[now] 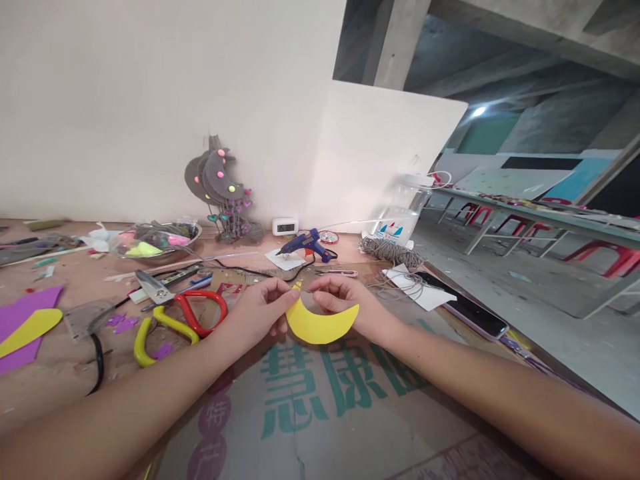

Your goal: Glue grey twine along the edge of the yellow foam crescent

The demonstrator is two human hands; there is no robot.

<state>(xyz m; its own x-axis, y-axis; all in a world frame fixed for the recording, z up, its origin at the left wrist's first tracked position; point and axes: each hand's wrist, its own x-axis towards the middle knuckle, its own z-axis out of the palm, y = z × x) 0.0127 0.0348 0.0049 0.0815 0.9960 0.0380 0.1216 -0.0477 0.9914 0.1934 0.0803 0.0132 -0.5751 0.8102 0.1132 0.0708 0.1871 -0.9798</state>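
Observation:
A yellow crescent (323, 328) is held up over the printed cardboard sheet (350, 427), its points turned upward. My left hand (267, 307) pinches its left tip, where a small yellow bit sticks up. On the other side, my right hand (343, 300) has its fingers closed close behind the crescent's upper edge; what they hold, if anything, is too small to make out. Beyond my hands a blue glue gun (307, 245) rests by a white paper piece. Scissors with red and yellow handles (165, 327) lie left of my left hand.
Purple sheet (47, 297) and yellow piece (35, 330) lie far left. Behind are a bowl of pompoms (193, 235), grey moon ornaments (217, 175), a clock (285, 227), a plastic jar (405, 207) and grey cord (393, 252). A phone (470, 310) lies right.

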